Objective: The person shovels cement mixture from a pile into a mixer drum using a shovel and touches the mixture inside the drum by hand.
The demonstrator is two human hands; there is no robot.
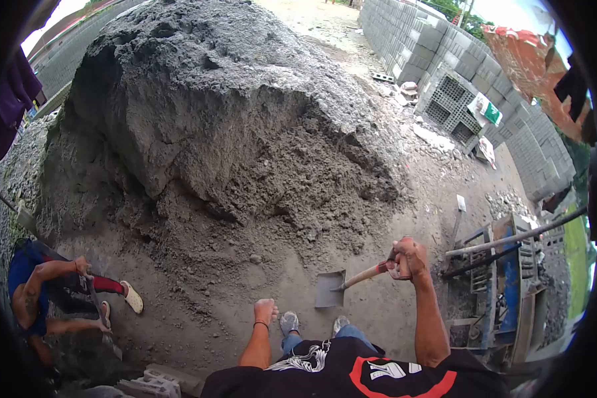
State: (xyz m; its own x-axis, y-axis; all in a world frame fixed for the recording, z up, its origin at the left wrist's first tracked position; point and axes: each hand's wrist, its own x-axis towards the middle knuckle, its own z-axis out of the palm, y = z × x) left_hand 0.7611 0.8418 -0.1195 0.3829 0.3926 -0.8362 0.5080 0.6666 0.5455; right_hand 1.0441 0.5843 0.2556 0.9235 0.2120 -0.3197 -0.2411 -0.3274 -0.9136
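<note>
My right hand [411, 257] is wrapped round the reddish grip of a shovel [363, 276], held out to the right of my body. Its flat, square metal blade [330, 290] is low over the ground, in front of my feet; whether it touches the ground I cannot tell. Nothing shows on the blade. My left hand [266, 310] is curled into a fist beside my left shoe, with no object visible in it and a dark band on the wrist. Ahead rises a large pile of grey sand [298, 179], its near face cut and crumbling.
At left, another person [36, 292] bends over with a shovel [96, 298]. Stacked concrete blocks [471, 60] line the right rear. A blue metal block-making machine [507, 285] with a long bar [517, 237] stands close at my right. Blocks [156, 383] lie at lower left.
</note>
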